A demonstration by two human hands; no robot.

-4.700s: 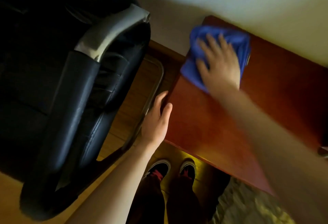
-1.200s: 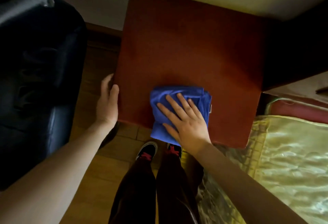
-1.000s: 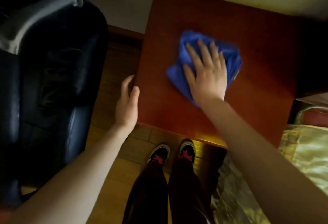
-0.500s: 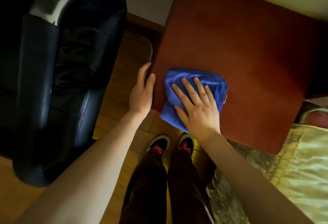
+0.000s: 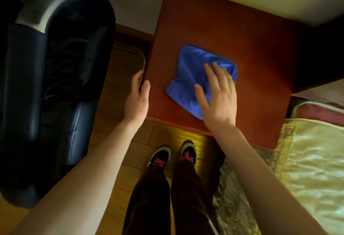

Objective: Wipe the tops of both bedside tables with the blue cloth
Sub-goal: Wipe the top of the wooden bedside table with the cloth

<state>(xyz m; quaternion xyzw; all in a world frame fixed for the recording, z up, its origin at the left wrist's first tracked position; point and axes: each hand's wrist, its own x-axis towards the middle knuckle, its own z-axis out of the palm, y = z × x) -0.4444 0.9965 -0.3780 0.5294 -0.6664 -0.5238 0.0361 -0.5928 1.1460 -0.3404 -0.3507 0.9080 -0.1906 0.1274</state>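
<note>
The blue cloth [image 5: 188,78] lies bunched on the red-brown top of the bedside table [image 5: 242,35], near its front left part. My right hand [image 5: 217,100] rests flat on the cloth's right and near side, fingers spread, pressing it down. My left hand [image 5: 137,98] holds the table's left edge near the front corner, thumb on top and fingers down the side. Only one bedside table is in view.
A black leather armchair [image 5: 55,67] with a silver armrest stands close on the left, leaving a narrow strip of wooden floor. A bed with a shiny gold cover [image 5: 307,169] touches the table's right side. The wall runs behind. My shoes [image 5: 160,157] stand just before the table.
The cloth under my right hand has slid from the table's front left edge back toward the middle of the top. My left hand has stayed on the left edge.
</note>
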